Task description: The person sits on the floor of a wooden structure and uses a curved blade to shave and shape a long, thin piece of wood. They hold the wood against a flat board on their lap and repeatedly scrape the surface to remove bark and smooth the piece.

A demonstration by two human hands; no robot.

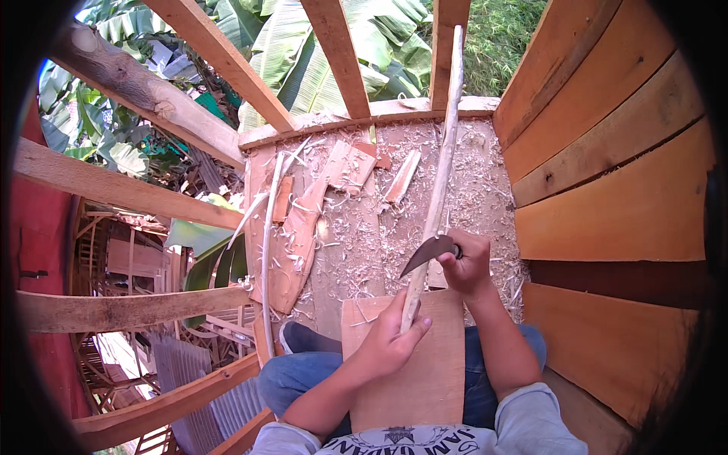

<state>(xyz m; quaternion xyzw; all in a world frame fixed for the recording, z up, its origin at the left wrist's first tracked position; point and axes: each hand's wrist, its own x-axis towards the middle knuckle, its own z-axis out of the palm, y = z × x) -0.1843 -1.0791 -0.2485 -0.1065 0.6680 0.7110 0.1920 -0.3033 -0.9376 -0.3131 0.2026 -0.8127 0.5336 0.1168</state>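
Observation:
A long pale wooden stick (440, 178) slants up and away from my lap, bare of bark and slightly crooked. My left hand (393, 337) is wrapped round its near end, above a flat board (406, 364) that lies across my legs. In my right hand (469, 265) is a knife with a dark curved blade (428, 254); the fist hides most of the handle. The blade crosses the stick just beyond my left hand and appears to touch it, its tip pointing left.
Wood shavings (485, 189) litter the plank floor. Farther left lie a cut plank (296, 250), a thin stick (267, 250) and a short wood piece (402, 177). Wooden railing slats (334, 53) stand ahead and left, with banana leaves (284, 64) beyond; a plank wall (607, 220) rises at right.

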